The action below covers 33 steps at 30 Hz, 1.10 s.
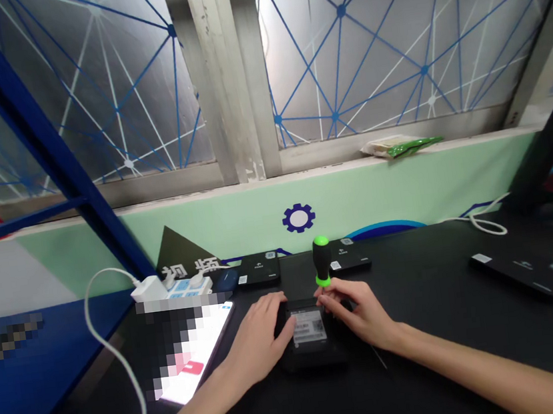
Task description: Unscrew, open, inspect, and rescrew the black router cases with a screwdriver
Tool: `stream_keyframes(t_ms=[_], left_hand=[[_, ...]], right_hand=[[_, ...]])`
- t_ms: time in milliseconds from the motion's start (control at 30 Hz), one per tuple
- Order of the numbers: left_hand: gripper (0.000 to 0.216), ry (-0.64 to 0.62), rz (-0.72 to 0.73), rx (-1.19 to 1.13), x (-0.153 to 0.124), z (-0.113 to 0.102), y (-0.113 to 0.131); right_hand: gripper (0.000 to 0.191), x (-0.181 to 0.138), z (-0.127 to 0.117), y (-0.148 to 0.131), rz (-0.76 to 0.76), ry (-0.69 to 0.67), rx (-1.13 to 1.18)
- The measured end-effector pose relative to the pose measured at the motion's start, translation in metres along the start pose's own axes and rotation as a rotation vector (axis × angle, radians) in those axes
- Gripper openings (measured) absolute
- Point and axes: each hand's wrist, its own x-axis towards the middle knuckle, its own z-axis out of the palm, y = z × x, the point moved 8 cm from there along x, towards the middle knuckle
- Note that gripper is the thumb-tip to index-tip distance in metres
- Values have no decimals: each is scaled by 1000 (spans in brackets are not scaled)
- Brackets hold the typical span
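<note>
A black box-shaped device with a white printed label lies on the black table before me. My left hand grips its left side, thumb on the top face beside the label and fingers toward the far edge. My right hand is at the far right corner, its fingers pinched just below the handle of a screwdriver. The black handle with bright green ends stands upright. Fingers hide the screwdriver's tip. Right of the device, a thin metal rod sticks out from under my right hand.
Similar black boxes lie at the back left, behind the screwdriver and at the right. A lit phone lies left of my left hand. Behind it is a white power strip with a plugged-in charger and cable.
</note>
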Motion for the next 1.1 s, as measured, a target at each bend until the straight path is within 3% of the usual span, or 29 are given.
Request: stream_keyframes(t_ms=[200,367,467,633,700,867,1100], left_hand=[[37,7,-2,10,0,-3,3],[34,-7,-6,-10,0,-5,4],[34,-20,-16,-12,0,-5,3],[35,-19,-15,-15,-1,-4,3],[36,-20,-18,-15,-1,-4,3],[37,-22,-23,-13,0,-5,3],[38,-31,-35,-24,-1,-4,2]], right_hand=[[23,-2,-1,0,50,-6,107],[25,0,-15,-1,110,108,226],[15,0,-20,10,182,158,340],[19,-4,-19,35,299,222,557],[16,-5,-19,36,304,244,552],[38,0,-33,29,326,344,403],[37,4,-39,38,376,342,380]])
